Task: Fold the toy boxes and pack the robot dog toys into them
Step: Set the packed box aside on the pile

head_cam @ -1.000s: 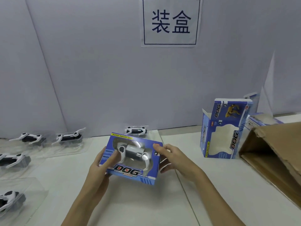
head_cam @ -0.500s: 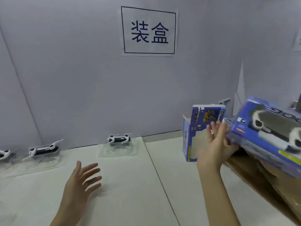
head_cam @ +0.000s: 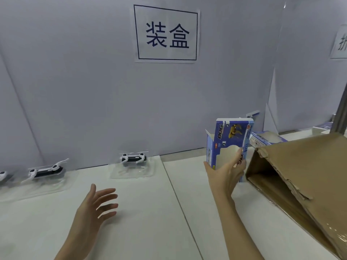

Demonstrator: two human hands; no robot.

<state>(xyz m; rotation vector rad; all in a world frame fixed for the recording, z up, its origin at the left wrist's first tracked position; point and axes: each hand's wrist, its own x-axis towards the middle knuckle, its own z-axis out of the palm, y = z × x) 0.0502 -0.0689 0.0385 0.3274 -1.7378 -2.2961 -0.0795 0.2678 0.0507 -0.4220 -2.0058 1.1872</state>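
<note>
My right hand point(head_cam: 226, 174) grips an empty blue toy box point(head_cam: 230, 139) standing upright on the white table, thumb on its left edge and fingers on the front window. Its top flap is open. My left hand point(head_cam: 95, 205) hovers over the table with fingers spread and holds nothing. A black and white robot dog toy point(head_cam: 133, 158) lies in a clear plastic tray at the back wall. A second robot dog point(head_cam: 46, 170) lies in its tray to the left. Part of a third robot dog point(head_cam: 2, 175) shows at the left edge.
A big brown cardboard carton point(head_cam: 308, 177) lies on its side at the right, its opening facing left. Another blue toy box point(head_cam: 266, 139) lies behind it. A seam point(head_cam: 180, 199) splits the white table. A paper sign point(head_cam: 166, 33) hangs on the grey wall.
The packed box went from both hands to the right hand, was carried right toward the carton and is out of sight now. My right hand now grips the empty upright box. The left hand stays free.
</note>
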